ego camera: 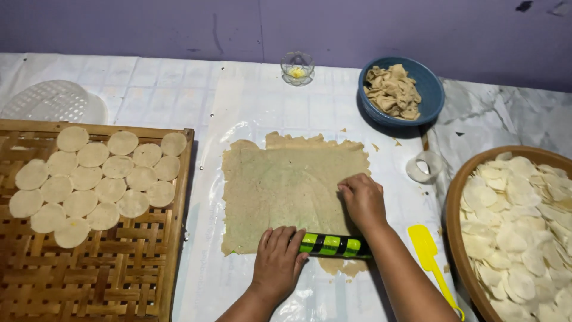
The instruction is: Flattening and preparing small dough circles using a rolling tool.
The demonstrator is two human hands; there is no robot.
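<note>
Dough [280,185] lies flat in the middle of the bench [250,101], on a clear plastic sheet [205,280] that probably keeps it from sticking. It is a thin, pale brown sheet, roughly square, with ragged edges at the top and a slight green tint near its centre. A roller [333,245] with green and black stripes rests across its near edge. The left hand [279,256] lies over the left end of the roller with the fingers bent around it, a loose grip that seems to press down more than to hold tight. The right hand [362,200] is curled with the knuckles on the dough just above the roller; whether it holds something I cannot tell. On the left, a woven tray [119,274] carries round discs [95,179] in overlapping rows, well apart from the dough. On the right, a basket [456,203] is full of similar discs, and a yellow spatula [430,253] lies beside it. A blue bowl [432,92] behind holds dough scraps [393,90], and a small glass [297,67] stands near it.
</note>
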